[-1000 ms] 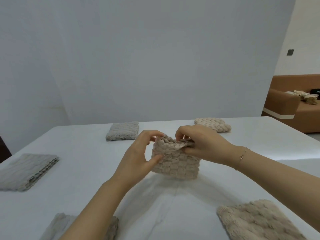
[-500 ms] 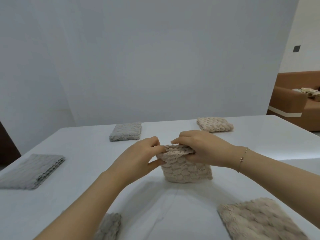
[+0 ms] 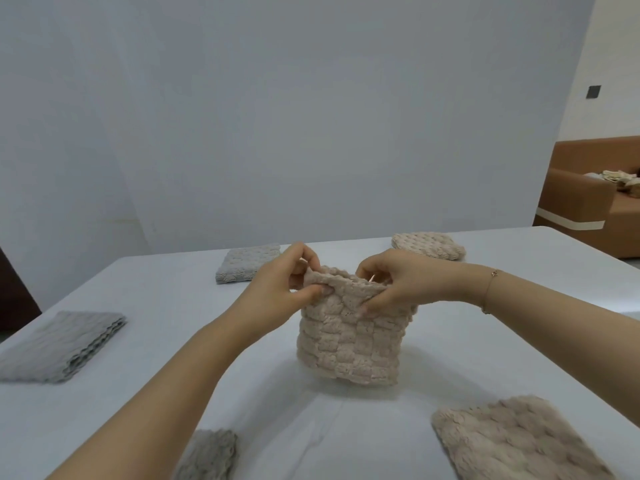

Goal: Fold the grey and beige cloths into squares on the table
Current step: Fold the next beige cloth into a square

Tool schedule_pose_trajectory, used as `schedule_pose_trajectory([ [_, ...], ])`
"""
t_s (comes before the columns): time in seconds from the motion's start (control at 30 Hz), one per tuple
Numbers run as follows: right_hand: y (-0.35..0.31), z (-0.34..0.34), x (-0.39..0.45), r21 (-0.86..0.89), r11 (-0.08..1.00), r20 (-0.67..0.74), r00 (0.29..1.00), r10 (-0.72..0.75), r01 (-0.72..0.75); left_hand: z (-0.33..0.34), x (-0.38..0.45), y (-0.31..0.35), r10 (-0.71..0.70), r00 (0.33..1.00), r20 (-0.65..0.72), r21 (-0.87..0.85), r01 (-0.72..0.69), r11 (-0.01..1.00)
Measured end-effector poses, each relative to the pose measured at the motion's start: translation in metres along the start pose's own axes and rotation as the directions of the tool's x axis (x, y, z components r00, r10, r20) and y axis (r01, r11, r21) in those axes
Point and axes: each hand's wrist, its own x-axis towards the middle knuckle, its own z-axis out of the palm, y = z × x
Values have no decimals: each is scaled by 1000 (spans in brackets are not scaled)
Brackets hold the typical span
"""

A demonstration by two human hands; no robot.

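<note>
Left hand [image 3: 277,292] and right hand [image 3: 398,285] fingers pinch the top edge of the textured beige knitted cloth [image 3: 349,337], now lifted higher, hanging mid-bench above the white bench [image 3: 156,306]; earlier it was pressed low.

A plain pale grey wall [image 3: 311,116] stands behind, with a small dark square switch plate [image 3: 350,92] on the cream wall to the right. Beyond it sits a tan brown upholstered sofa [image 3: 588,206] with a white stripe along its base and a heap of crumpled light fabric [image 3: 621,178] on its seat
</note>
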Motion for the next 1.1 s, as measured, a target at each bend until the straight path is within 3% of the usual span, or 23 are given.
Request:
schedule_pose_trajectory([
  [0.17, -5, 3, 1, 184, 983, 44, 999, 23, -30, 5, 10, 13, -57, 997, 47, -142, 63, 988],
  [0.3, 6, 5, 0, 337, 938, -64, 992, 106, -78, 7, 7, 4, -265, 962, 66, -195, 272, 942],
  [0.47, 28, 7, -5, 638, 764, -138, 961, 238, -98, 19, -6, -20, -368, 911, 188, -347, 412, 842],
  [0.63, 42, 14, -17, 791, 601, -69, 958, 277, -117, 46, 5, -15, -466, 881, 76, -654, 397, 644],
  [0.87, 63, 5, -46, 913, 388, -9, 941, 338, -130, 89, 32, 11, -467, 881, 74, -697, 381, 607],
  [1.0, 86, -1, -61, 974, 171, 70, 913, 401, -150, 113, 46, 11, -541, 831, 127, -655, 480, 584],
  [1.1, 107, 4, -66, 963, 213, 32, 858, 513, -164, 134, 57, 0, -599, 782, 174, -592, 569, 571],
])
